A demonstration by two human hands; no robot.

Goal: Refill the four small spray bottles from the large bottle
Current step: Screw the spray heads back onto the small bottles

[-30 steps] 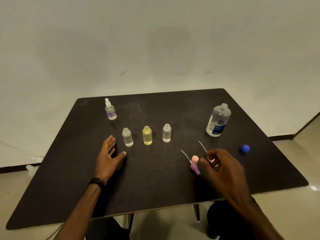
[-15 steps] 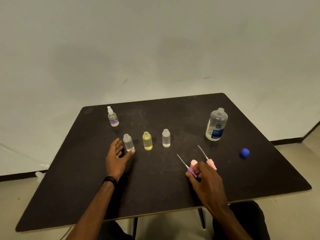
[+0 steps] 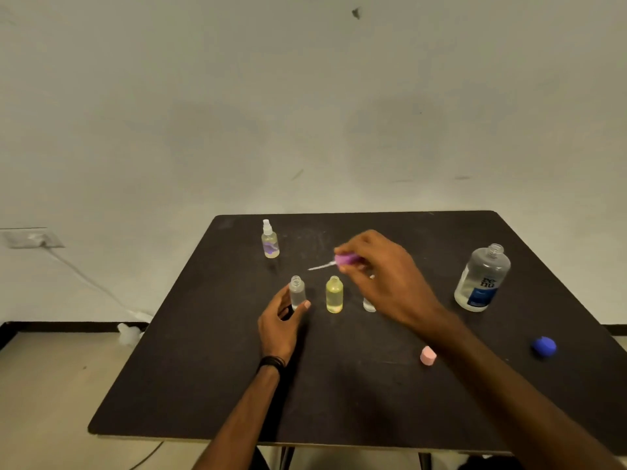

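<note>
On the dark table (image 3: 356, 395) three small bottles stand uncapped in a row: a clear bottle (image 3: 297, 292), a yellow bottle (image 3: 334, 294), and a third clear one (image 3: 369, 305) mostly hidden behind my right hand. My left hand (image 3: 280, 320) grips the left clear bottle near its base. My right hand (image 3: 383, 273) holds a purple spray head (image 3: 346, 258) in the air above the row, its thin tube pointing left. A fourth small bottle (image 3: 270, 239), capped with a white sprayer, stands at the back. The large bottle (image 3: 481, 279) stands uncapped at the right.
A pink spray head (image 3: 428, 355) lies on the table by my right forearm. A blue cap (image 3: 544, 346) lies near the right edge. A white wall is behind the table, with a socket and cable low at the left.
My right hand picked up the purple spray head and lifted it up and left over the row of bottles. My left hand closed on the left clear bottle.
</note>
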